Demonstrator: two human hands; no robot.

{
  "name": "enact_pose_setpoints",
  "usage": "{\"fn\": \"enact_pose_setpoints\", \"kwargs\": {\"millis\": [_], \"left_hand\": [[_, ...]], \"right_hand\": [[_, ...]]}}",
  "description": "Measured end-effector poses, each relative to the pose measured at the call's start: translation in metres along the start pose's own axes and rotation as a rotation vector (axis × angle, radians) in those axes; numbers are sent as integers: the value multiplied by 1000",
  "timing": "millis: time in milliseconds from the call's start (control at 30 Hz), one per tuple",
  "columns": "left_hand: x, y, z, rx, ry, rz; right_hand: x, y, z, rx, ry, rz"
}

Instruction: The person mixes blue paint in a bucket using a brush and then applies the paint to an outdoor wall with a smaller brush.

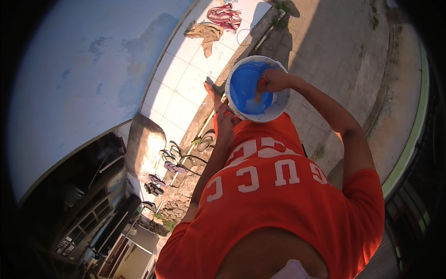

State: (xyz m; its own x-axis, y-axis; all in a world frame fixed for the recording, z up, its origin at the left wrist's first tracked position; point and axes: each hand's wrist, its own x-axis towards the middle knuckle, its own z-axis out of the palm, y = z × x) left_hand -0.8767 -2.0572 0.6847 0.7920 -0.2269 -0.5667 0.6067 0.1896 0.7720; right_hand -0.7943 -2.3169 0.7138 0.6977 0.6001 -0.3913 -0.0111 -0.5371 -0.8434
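The orange shirt [269, 214], with its white letters, is nearest. Past its hem sits the white bucket [281, 100], in front of the person and a little right of the view's middle; its mouth faces up, and what bears its weight cannot be told.

The left hand [226, 122] is at the bucket's near left side, fingers bent beside the wall; whether they pinch it I cannot tell. The right hand [276, 80] reaches over the far right rim, its fingers curled tight around the red handle of a tool [258, 97]. The tool slants down inside the bucket, its tan lower part blurred and meeting the blue paint [244, 83]. Paint also streaks the inner wall.

Just left of the bucket, a bare foot [211, 93] shows at the edge of the white tiles [179, 107]. Grey sandals [206, 141] lie near the left forearm, with more footwear [171, 166] farther left along the edge. Paving [320, 79] spreads to the right, partly shaded. Farther off on the tiles lie a beige cloth [204, 32] and a red-and-white cloth [225, 17], near each other. A patchy pale blue wall [93, 74] rises on the left.
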Motion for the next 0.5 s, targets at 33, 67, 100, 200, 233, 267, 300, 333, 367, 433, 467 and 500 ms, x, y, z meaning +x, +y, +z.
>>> {"fn": "enact_pose_setpoints", "kwargs": {"millis": [33, 67, 100, 200, 233, 267, 300, 333, 367, 433, 467, 500], "left_hand": [[0, -1, -2, 25, -10, -10], [0, 0, -1, 28, -10, -10], [-1, 0, 1, 50, 1, -7], [-1, 4, 1, 69, -6, 21], [-1, 5, 1, 65, -25, 47], [-1, 6, 5, 68, -33, 47], [0, 8, 9, 61, -2, 50], [1, 9, 12, 55, 29, 52], [1, 13, 13, 56, 29, 52], [3, 18, 14, -3, 49, -8], [4, 18, 15, -24, 51, -31], [7, 16, 14, -36, 48, 8]], "right_hand": [[2, 7, 1, 4, -3, -2], [4, 12, 1, -10, 75, -21], [6, 17, 1, -23, 153, -40], [3, 16, 7, -34, 238, 26], [6, 24, 14, -32, 237, 25], [6, 40, 25, -17, 336, 50], [7, 44, 29, -2, 429, 72], [7, 50, 30, -3, 431, 73], [5, 48, 31, -58, 425, 162], [3, 46, 27, -111, 418, 253], [1, 46, 23, -168, 439, 222], [-1, 48, 19, -225, 460, 190]]}}
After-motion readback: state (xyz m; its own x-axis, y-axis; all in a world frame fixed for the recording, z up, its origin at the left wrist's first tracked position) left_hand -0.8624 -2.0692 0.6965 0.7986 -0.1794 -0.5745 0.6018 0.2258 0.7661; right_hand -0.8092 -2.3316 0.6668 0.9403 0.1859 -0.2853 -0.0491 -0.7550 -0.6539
